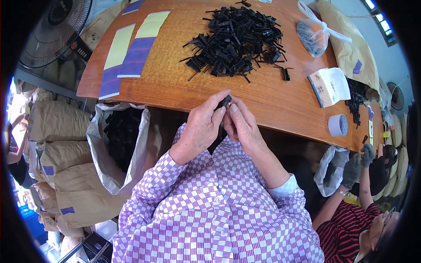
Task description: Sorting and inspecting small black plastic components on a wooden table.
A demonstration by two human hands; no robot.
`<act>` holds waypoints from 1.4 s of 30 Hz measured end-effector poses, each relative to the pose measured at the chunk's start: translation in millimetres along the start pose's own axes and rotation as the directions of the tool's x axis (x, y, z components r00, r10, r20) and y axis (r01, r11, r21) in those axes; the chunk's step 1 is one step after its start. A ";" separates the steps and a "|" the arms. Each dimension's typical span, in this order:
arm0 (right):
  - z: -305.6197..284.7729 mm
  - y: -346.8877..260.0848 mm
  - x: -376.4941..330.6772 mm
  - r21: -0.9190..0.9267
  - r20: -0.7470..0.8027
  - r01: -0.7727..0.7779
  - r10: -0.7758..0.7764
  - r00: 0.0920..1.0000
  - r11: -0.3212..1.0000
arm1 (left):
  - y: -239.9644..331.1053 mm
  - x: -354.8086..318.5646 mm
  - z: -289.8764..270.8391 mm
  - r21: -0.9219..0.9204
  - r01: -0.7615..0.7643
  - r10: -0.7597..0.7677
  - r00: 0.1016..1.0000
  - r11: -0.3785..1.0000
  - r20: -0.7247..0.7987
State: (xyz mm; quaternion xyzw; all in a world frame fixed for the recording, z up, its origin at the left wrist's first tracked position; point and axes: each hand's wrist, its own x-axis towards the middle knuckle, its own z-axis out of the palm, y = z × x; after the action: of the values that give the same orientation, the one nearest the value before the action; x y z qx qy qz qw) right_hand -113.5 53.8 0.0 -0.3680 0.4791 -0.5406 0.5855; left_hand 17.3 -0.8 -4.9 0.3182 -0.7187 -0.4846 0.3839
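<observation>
Both hands are meeting at the near edge of the wooden table [175, 87] – the left hand [199, 129] and right hand [243, 127] are pinching one small black plastic part [226, 102] between their fingertips, fingers closed on it. A heap of black parts [237, 41] is lying well beyond – a white sack [98, 144] is gaping at the left

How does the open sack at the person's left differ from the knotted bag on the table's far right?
The open sack stands below the table edge with its mouth gaping; the knotted bag lies on the tabletop, tied shut. The open sack is large and holds black parts; the knotted bag is small and shows something orange inside. Both are of pale plastic.
</observation>
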 end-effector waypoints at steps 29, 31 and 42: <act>-201.6 -34.4 65.7 -0.968 -0.233 -0.246 -0.556 0.798 0.053 | 3.4 4.2 33.8 -0.663 0.715 -0.464 0.676 0.224 0.572; -203.4 -31.9 63.4 -0.957 -0.273 -0.277 -0.572 0.773 0.082 | 0.7 3.3 33.4 -0.669 0.719 -0.483 0.662 0.190 0.573; -73.4 -49.4 7.3 -0.819 0.465 0.569 -0.498 0.732 0.071 | -10.1 12.3 0.4 -0.667 0.591 -0.311 0.806 0.454 0.503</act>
State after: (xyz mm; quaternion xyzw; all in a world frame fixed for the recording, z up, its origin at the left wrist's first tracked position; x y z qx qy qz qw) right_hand -198.1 45.9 25.9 -0.7976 0.5091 -0.3217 0.0337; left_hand 11.6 -14.1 -11.5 0.2125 -0.3596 -0.8812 0.2215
